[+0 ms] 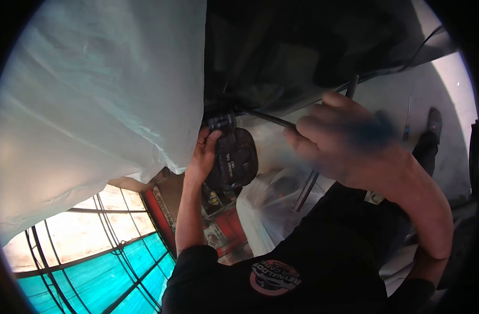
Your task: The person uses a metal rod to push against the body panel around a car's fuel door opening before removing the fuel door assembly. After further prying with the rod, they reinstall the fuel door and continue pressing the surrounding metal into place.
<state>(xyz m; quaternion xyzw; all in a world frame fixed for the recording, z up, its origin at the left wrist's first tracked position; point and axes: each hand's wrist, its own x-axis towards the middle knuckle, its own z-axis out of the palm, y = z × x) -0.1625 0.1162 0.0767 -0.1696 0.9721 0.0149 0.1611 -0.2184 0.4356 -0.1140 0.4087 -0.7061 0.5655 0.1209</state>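
A black fuel door point(233, 159) with lettering on its inner face hangs open on its hinge beside a dark glossy car panel point(281, 47). My left hand point(207, 146) pinches the hinge end of this door. My right hand point(333, 131), smeared by motion, is closed around the handle of a dark metal tool. The thin shaft of the tool point(271, 118) points toward the panel's edge near the hinge, and its crossbar point(306, 191) shows above and below my fist. Whether the tip touches the panel cannot be made out.
Translucent plastic sheeting point(98, 94) covers the left side. Below are clear plastic point(284, 201) and a red printed banner point(230, 230). A thin tool point(408, 118) lies on the pale floor near a dark shoe point(434, 123). Turquoise panels point(103, 272) show at lower left.
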